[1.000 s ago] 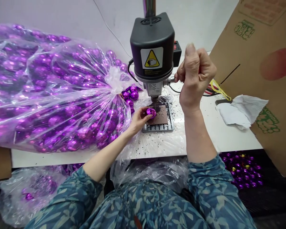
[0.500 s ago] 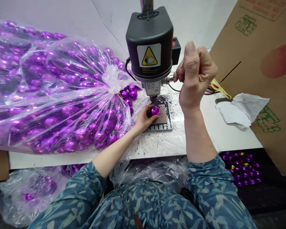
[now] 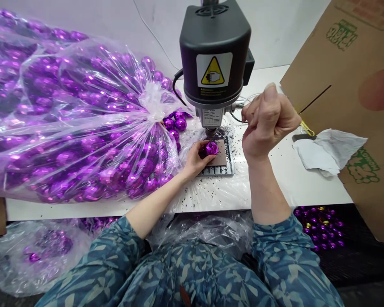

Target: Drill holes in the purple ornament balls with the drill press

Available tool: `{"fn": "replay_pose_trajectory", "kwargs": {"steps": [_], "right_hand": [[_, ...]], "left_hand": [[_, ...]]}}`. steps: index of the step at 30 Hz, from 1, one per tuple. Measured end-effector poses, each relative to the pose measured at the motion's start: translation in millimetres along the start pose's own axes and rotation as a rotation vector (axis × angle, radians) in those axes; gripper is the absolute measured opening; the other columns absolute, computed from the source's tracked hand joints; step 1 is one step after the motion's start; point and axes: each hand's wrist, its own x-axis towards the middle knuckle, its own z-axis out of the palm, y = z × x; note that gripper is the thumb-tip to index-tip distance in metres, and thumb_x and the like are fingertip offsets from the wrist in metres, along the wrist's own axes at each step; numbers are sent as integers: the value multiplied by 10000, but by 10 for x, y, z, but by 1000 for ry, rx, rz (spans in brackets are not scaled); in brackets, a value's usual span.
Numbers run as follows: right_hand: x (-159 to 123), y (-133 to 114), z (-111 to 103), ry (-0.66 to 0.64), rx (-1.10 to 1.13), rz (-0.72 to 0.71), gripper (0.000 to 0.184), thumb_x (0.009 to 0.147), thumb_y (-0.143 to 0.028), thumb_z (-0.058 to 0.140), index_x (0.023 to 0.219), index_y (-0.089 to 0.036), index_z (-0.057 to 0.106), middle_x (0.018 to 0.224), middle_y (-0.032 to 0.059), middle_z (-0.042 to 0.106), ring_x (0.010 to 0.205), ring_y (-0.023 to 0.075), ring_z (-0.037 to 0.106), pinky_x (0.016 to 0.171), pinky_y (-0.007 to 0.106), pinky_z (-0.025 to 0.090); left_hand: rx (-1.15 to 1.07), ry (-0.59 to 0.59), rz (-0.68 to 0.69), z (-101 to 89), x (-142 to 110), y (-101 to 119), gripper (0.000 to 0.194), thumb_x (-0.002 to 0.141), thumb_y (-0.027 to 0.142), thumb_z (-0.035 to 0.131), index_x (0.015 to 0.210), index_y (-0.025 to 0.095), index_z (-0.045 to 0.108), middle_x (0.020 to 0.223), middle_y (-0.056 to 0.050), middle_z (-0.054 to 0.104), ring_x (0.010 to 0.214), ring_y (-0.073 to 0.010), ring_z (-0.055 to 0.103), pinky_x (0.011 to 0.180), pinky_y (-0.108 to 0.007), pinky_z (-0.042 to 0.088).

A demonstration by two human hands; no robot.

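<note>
My left hand (image 3: pixel 196 160) pinches a shiny purple bauble (image 3: pixel 212 148) between thumb and fingers. It holds the bauble on a brown square board (image 3: pixel 220 158), which lies on the slotted metal base (image 3: pixel 216 171) of a bench drill press. Just above the bauble is the chuck (image 3: pixel 210 132), under the black motor housing (image 3: pixel 215 55) with its yellow warning label. My right hand (image 3: pixel 270 123) is closed in a fist around the press's feed handle, to the right of the housing. The grip itself is mostly hidden by my fingers.
A large clear bag of purple baubles (image 3: pixel 83 128) fills the left of the white table (image 3: pixel 320 189). Loose baubles (image 3: pixel 180 124) lie beside its knot. Dark shavings surround the base. Crumpled white paper (image 3: pixel 329 149) and a cardboard box (image 3: pixel 333 94) stand right; more baubles (image 3: pixel 323 230) sit below.
My right hand has moved down and slightly right with the feed handle. My left hand still holds the bauble in place on the board. The whole view has shifted a little.
</note>
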Motion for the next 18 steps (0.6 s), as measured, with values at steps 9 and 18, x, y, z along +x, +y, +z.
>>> {"fn": "replay_pose_trajectory", "kwargs": {"steps": [9, 18], "right_hand": [[-109, 208, -86, 27, 50, -196, 680, 890, -499, 630, 508, -190, 160, 415, -44, 170, 365, 79, 208, 396, 320, 214], [-255, 388, -157, 68, 50, -284, 674, 897, -434, 599, 474, -189, 134, 381, -48, 149, 349, 82, 195, 399, 311, 252]], "left_hand": [[-19, -7, -6, -5, -8, -4, 532, 776, 289, 870, 1239, 214, 619, 1174, -95, 745, 1000, -238, 730, 892, -438, 617], [-58, -10, -24, -6, -20, 10, 531, 778, 308, 867, 1236, 223, 612, 1203, -95, 734, 1013, -244, 733, 900, -451, 613]]}}
